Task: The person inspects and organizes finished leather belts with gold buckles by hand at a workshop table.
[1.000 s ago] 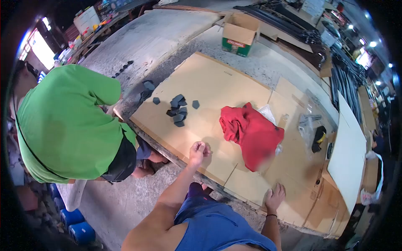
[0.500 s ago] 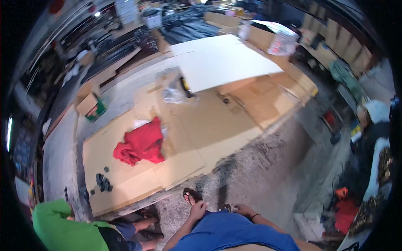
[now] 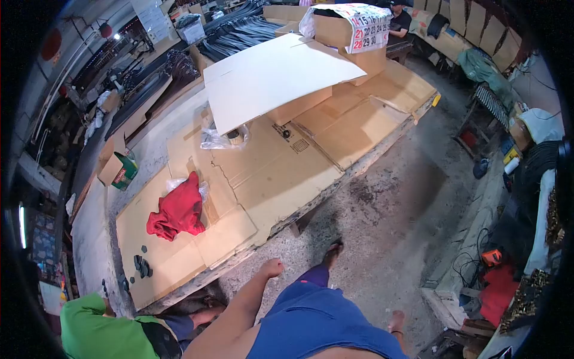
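Note:
My left hand [image 3: 272, 267] hangs in front of my body with its fingers curled closed, and nothing shows in it. It is nearest the front edge of a table covered with flattened cardboard [image 3: 281, 197]. My right hand [image 3: 396, 320] hangs low beside my blue shirt [image 3: 326, 317], over the floor, with a dark band at the wrist. It touches nothing that I can see, and its fingers are too small to make out. On the cardboard to the left lie a red cloth [image 3: 179, 209] and several small black pieces [image 3: 142, 266].
A person in a green shirt [image 3: 107, 329] is close on my left. On the table are a white sheet [image 3: 275, 78], a calendar-covered box [image 3: 368, 27] and a green carton [image 3: 124, 170]. Concrete floor [image 3: 382, 209] runs right, towards an orange tool [image 3: 491, 257]. Another person [image 3: 399, 24] is far back.
My view has shifted, so the table things sit further left. My hands have moved apart from in front of my waist: the left swung forward, the right dropped out to the side.

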{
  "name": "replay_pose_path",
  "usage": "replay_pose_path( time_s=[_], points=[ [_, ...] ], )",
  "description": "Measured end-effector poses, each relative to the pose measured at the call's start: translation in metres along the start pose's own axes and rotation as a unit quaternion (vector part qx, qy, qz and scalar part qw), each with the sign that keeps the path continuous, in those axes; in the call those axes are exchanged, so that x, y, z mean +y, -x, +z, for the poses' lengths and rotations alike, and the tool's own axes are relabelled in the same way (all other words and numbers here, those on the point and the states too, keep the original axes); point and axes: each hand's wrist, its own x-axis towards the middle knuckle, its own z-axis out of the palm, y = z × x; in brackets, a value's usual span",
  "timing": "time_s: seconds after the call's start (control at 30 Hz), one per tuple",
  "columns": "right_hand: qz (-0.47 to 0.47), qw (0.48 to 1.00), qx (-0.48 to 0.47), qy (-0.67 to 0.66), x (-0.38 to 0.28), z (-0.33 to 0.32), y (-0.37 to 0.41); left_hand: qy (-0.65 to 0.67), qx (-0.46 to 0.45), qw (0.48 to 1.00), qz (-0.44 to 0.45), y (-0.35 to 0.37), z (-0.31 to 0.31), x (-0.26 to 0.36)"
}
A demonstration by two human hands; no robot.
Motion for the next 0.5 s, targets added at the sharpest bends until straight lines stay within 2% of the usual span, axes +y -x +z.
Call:
replay_pose_path(
  time_s=[0.03, 0.13, 0.23, 0.27, 0.37, 0.43, 0.5],
  points=[
    [-0.025, 0.998, -0.049, 0.036, -0.025, 0.014, 0.017, 0.0, -0.003, 1.0, -0.006, -0.007, 0.006, 0.006],
    [-0.115, 0.984, -0.122, 0.056, -0.078, 0.049, 0.026, -0.038, -0.094, 0.993, 0.055, -0.047, 0.037, 0.03],
    [-0.128, 0.98, -0.141, 0.056, -0.121, 0.046, 0.014, -0.015, -0.105, 0.992, 0.074, -0.079, 0.055, 0.084],
    [-0.117, 0.983, -0.135, 0.047, -0.134, 0.034, 0.006, -0.04, -0.141, 0.985, 0.089, -0.095, 0.056, 0.106],
    [-0.051, 0.996, -0.063, -0.041, -0.164, -0.022, -0.021, -0.055, -0.216, 0.966, 0.132, -0.126, 0.011, 0.19],
    [-0.006, 0.98, 0.03, -0.199, -0.178, -0.076, -0.051, -0.055, -0.201, 0.969, 0.131, -0.166, 0.007, 0.229],
    [-0.001, 0.938, 0.105, -0.331, -0.202, -0.116, -0.081, -0.018, -0.164, 0.972, 0.169, -0.182, -0.007, 0.267]
  ],
)
